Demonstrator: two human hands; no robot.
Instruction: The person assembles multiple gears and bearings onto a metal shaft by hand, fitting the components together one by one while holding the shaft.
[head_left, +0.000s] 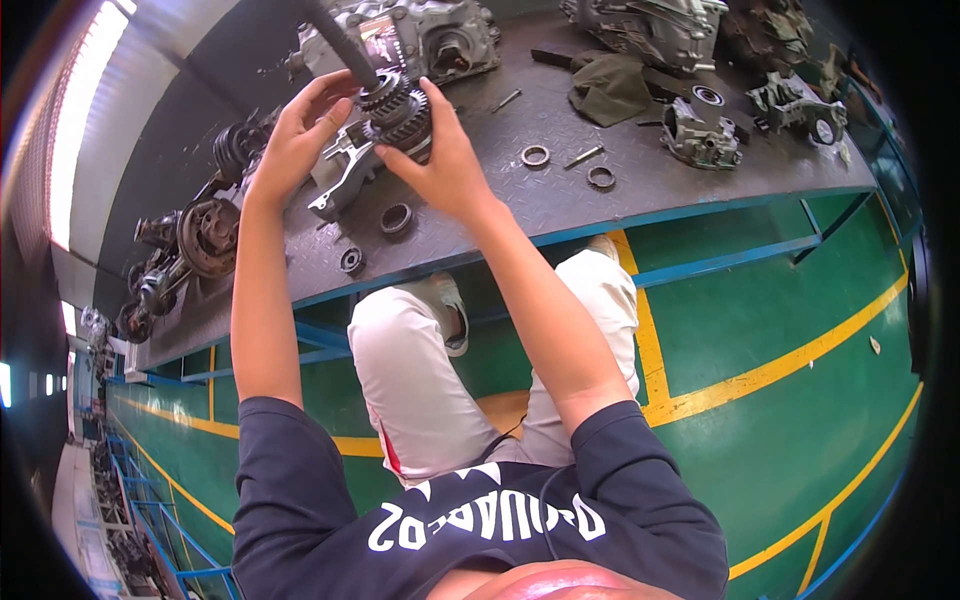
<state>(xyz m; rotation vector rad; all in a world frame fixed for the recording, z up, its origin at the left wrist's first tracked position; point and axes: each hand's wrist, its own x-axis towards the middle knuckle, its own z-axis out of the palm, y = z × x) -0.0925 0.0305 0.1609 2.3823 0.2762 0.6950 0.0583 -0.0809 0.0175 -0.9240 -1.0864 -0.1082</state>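
Gear cluster: the stack of toothed gears [398,108] sits on a dark shaft [335,38] that slants up and away from it; I hold it over the near middle of the bench, and every place below is told from it.
My left hand: my left hand [298,135] is on the cluster's left, fingers curled round the top gear where the shaft enters, thumb underneath.
My right hand: my right hand [445,165] cups the cluster from the right and below, fingers spread over the lower gear teeth, so both hands are closed on it.
Housing piece: a grey cast bracket [343,172] lies just under and left of the cluster, partly behind my left hand; I cannot tell whether the cluster touches it.
Loose rings: a dark bearing ring [396,217] lies just below the cluster, a smaller one [351,260] beyond it toward the bench edge, and two more rings [535,155] [601,177] lie to its right.
Gearbox casing: a big grey casing [440,35] stands right behind the cluster.
Other parts: gear assemblies [205,235] lie well to its left, a green rag [610,88] and small castings [700,135] well to its right.
Bench: the dark tread-plate bench [560,215] carries it all.
Floor: green floor with yellow lines [770,370] lies below, past my pale trousers [410,380].
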